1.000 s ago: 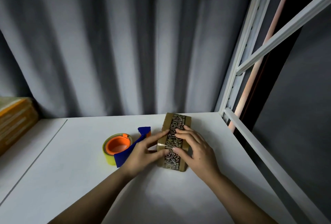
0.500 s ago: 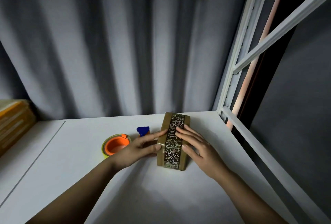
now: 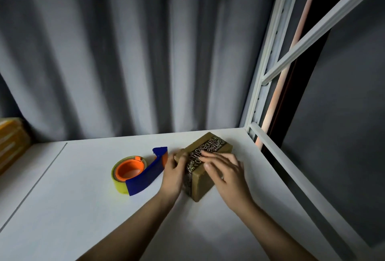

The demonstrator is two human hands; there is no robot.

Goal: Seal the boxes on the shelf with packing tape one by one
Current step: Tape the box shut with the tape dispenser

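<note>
A small brown cardboard box lies on the white shelf, turned at an angle with its far end toward the right. A dark strip of printed tape runs along its top and down its near end. My left hand grips the box's left side, fingers curled over the top edge. My right hand lies flat on the top, straight fingers pressing on the tape. A tape dispenser with a blue handle, orange core and yellowish roll sits just left of my left hand.
A stack of yellow-brown boxes stands at the far left edge. The shelf's white upright and side rail close off the right. A grey curtain hangs behind the shelf.
The box has been turned so its far end points right. My left hand shifted from the top to the box's left side. My right hand stayed flat on the tape.
</note>
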